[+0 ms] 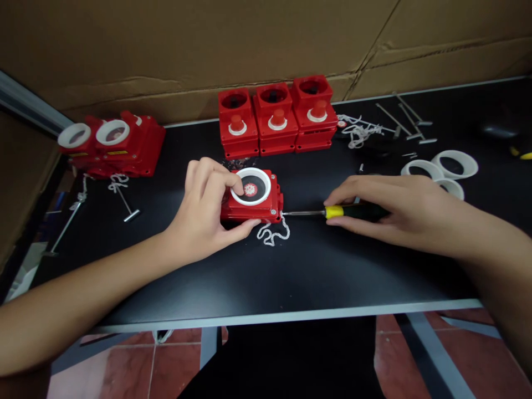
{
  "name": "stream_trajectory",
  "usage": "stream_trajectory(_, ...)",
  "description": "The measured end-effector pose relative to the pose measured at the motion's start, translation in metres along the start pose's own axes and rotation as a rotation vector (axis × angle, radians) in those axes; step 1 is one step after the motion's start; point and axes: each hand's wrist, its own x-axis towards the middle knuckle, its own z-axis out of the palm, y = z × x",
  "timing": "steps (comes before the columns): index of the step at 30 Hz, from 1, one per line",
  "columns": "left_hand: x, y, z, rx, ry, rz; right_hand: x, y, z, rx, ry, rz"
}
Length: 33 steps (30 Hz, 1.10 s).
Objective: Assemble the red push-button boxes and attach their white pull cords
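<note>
A red box with a white ring around a dark round window lies on its back on the black table. My left hand grips it from the left, fingers over the ring's edge and thumb along the near side. My right hand is closed around a screwdriver with a yellow and black handle. Its shaft points left, and the tip meets the box's right side near the lower corner. From that corner a white cord hangs loosely onto the table.
Three red boxes with red knobs stand at the back. Finished-looking red boxes with white rings sit at the left. Loose white rings, metal T-shaped rods and tangled cord lie at the right. Cardboard lines the back.
</note>
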Motion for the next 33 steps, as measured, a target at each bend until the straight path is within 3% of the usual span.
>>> stream_trajectory(8, 0.0010, 0.0027, -0.0010, -0.004, -0.016, -0.031, -0.0002, -0.0019, -0.0001, -0.047, -0.049, 0.032)
stream_trajectory(15, 0.0011, 0.0027, -0.0011, 0.013, -0.021, -0.032, 0.0043, -0.0021, -0.0004, -0.024, 0.023, -0.014)
stream_trajectory(33, 0.0005, 0.0032, -0.0025, 0.024, -0.046, -0.060, -0.0008, -0.0043, -0.0004, -0.041, -0.009, 0.022)
